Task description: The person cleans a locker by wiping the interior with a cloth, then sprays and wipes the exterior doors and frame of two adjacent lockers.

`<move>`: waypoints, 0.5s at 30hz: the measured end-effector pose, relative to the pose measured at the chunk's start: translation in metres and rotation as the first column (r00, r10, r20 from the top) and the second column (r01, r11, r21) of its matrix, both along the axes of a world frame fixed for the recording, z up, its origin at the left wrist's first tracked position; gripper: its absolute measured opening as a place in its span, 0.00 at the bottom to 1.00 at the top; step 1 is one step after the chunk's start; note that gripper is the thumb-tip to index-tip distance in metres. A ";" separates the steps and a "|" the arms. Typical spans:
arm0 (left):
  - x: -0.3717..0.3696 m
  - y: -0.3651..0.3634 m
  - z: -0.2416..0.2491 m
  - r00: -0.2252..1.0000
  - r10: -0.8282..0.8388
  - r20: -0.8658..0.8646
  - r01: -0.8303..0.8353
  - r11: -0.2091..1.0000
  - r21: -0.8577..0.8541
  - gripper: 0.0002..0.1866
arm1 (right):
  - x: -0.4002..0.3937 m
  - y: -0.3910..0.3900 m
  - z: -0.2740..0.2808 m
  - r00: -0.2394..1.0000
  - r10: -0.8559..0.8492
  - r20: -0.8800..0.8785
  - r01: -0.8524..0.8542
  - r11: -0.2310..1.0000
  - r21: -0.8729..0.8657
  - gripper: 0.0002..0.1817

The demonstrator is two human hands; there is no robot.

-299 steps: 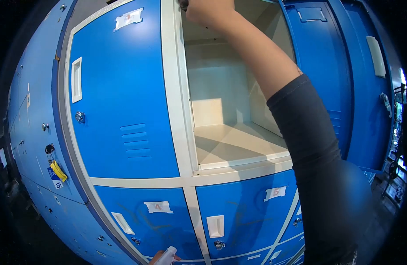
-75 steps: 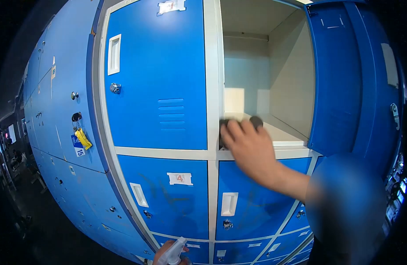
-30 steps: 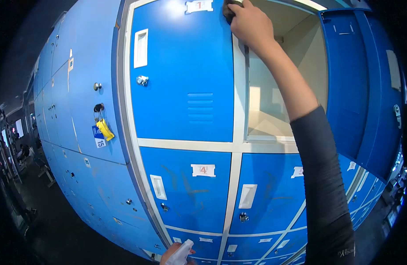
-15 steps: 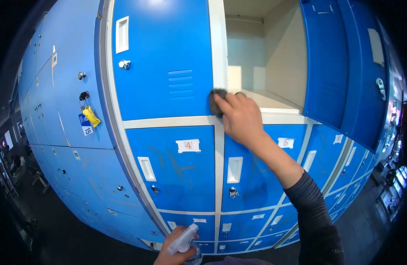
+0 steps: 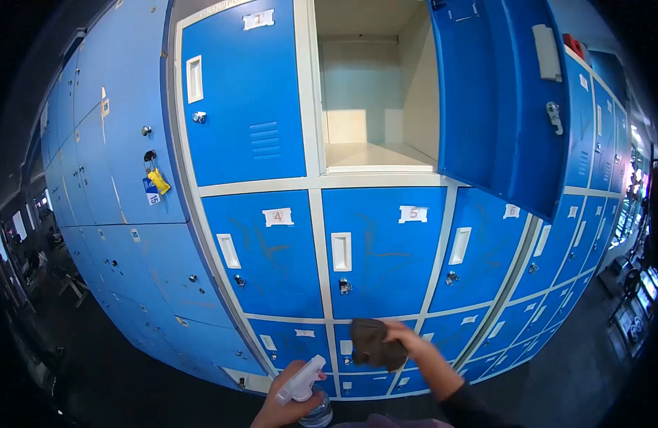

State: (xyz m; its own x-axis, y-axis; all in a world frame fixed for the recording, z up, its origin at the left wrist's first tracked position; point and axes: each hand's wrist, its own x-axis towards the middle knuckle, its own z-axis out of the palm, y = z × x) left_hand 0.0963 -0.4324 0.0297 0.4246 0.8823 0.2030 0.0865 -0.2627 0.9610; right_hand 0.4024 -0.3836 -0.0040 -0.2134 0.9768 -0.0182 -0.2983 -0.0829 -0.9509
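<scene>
A clear spray bottle with a white nozzle (image 5: 304,381) is held upright at the bottom centre, and my left hand (image 5: 282,401) is closed around its neck. My right hand (image 5: 413,341), slightly blurred, grips a dark grey-brown cloth (image 5: 376,345) in front of the lower lockers, right of the bottle. Above them are blue locker doors numbered 4 (image 5: 272,257) and 5 (image 5: 382,250). The upper middle locker (image 5: 361,93) stands open with a bare cream interior, its blue door (image 5: 500,100) swung out to the right.
Closed locker 1 (image 5: 243,100) is at the upper left. Further left, a lighter blue cabinet (image 5: 140,171) has a yellow key tag (image 5: 157,181) hanging from a lock. More lockers run off to the right. Dark floor (image 5: 157,389) shows below, with equipment at both edges.
My right hand has come down from the open locker's lower left corner with the cloth, which now hangs lower. The view has shifted right. My left hand still holds the bottle.
</scene>
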 end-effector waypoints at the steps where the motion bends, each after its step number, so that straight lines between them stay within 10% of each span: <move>1: 0.008 -0.007 0.002 1.000 -0.006 0.014 0.006 1.000 0.003 0.27 | 0.011 -0.024 -0.037 0.947 -0.129 -0.293 0.047 0.961 -0.271 0.28; 3: 0.024 -0.019 0.002 0.999 -0.034 -0.014 0.034 0.999 0.012 0.28 | 0.014 -0.066 -0.089 0.811 -0.346 -0.471 0.182 0.915 -0.360 0.29; 7: 0.066 -0.053 0.007 0.992 -0.080 0.101 0.083 0.996 -0.029 0.31 | 0.004 -0.143 -0.141 0.502 -0.205 -0.840 0.065 0.978 -0.200 0.31; 8: 0.076 -0.059 0.003 0.989 -0.078 0.124 0.077 0.997 0.008 0.31 | -0.002 -0.154 -0.147 0.726 -0.420 -0.544 0.271 0.902 -0.335 0.30; 12: 0.124 -0.082 -0.024 0.967 -0.100 0.233 0.080 0.992 0.095 0.32 | -0.035 -0.200 -0.109 0.850 -0.330 -0.410 0.163 0.906 -0.391 0.30; 15: 0.146 -0.104 -0.020 0.937 -0.243 0.252 0.235 0.970 0.059 0.34 | -0.021 -0.210 -0.171 0.732 -0.470 -0.493 0.179 0.831 -0.527 0.26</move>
State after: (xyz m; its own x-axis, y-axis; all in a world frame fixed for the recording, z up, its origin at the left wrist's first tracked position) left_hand 0.2422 -0.5367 0.0097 0.5527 0.7538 0.3553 -0.2299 -0.2718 0.9345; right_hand 0.3815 -0.5931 -0.1752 0.0069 0.9066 -0.4219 -0.8580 -0.2113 -0.4682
